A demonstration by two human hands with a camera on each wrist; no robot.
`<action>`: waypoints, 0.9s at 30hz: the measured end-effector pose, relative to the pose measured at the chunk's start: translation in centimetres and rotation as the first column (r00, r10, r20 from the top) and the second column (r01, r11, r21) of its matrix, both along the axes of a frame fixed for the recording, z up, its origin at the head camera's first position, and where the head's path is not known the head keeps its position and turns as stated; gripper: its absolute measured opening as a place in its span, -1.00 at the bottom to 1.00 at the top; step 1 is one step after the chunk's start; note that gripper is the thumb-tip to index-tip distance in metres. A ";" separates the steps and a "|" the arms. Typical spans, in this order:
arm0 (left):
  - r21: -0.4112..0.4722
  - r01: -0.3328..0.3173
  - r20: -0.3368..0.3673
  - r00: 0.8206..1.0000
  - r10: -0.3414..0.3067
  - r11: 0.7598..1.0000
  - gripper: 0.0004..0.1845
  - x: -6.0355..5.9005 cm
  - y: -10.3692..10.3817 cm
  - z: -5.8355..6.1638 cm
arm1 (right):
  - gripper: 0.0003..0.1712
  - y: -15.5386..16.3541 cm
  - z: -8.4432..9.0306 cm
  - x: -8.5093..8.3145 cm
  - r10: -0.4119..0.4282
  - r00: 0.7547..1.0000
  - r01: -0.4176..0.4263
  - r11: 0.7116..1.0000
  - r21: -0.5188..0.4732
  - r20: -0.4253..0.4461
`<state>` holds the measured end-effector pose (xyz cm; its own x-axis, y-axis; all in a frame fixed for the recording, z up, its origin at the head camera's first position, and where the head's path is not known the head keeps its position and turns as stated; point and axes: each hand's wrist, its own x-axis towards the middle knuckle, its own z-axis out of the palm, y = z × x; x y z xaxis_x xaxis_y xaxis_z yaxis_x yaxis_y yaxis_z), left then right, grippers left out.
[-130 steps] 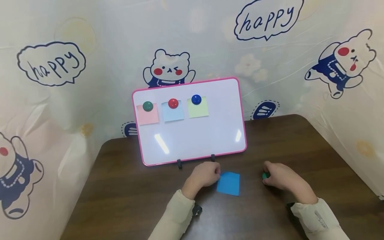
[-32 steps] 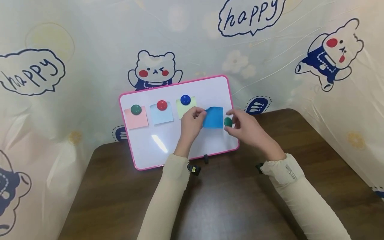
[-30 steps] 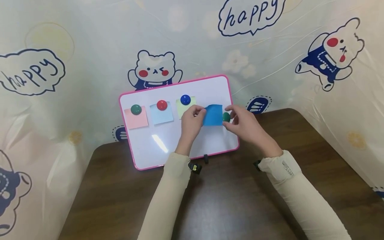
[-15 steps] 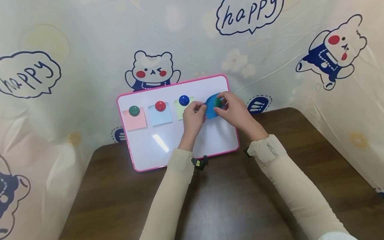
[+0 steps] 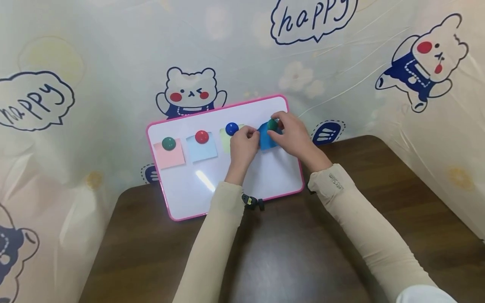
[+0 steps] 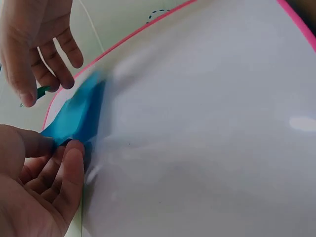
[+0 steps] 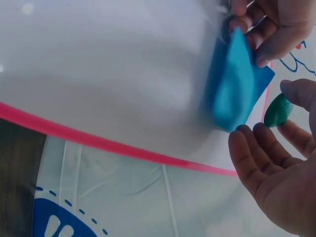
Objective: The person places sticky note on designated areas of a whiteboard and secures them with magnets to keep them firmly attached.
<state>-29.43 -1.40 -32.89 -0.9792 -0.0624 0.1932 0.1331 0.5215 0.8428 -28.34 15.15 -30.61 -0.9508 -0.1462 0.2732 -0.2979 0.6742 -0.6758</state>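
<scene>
My left hand pinches the left edge of a blue sticky note in front of the whiteboard. In the left wrist view the note bends away from the board's surface. My right hand holds a round green magnet between thumb and finger, over the note's upper part in the head view. In the right wrist view this magnet stands apart from the note, while other fingertips of that hand come right at the note's lower edge.
On the board hang a pink note under a green magnet, a light blue note under a red magnet, and a pale green note under a blue magnet. The board leans on a brown table before a printed curtain.
Both hands have gone from the table up to the board, bringing the blue note and green magnet. Over the last second, the right hand has moved left and up, carrying the magnet across the note.
</scene>
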 end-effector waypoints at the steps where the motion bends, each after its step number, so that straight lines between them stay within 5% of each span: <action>1: -0.019 -0.008 -0.004 1.000 0.008 1.000 -0.74 -0.1 0.0 0.0 | -0.41 -0.1 0.0 -0.1 0.002 1.000 -0.002 1.000 0.002 -0.002; 16: -0.207 -0.101 -0.053 0.994 0.092 0.973 -0.68 -0.8 0.8 0.8 | -0.42 -0.8 0.0 -1.7 -0.001 1.000 0.003 0.997 0.075 -0.018; 27: -0.390 -0.136 -0.118 0.988 0.097 0.911 -0.66 -1.3 0.9 1.0 | -0.39 -1.2 -0.6 -2.6 0.000 0.994 0.028 0.967 0.253 -0.110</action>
<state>-30.70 -0.47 -31.85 -0.9456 -0.0743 0.3166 0.1192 0.8265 0.5502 -30.97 13.91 -31.20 -0.9200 -0.2107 0.3304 -0.3489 0.8241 -0.4461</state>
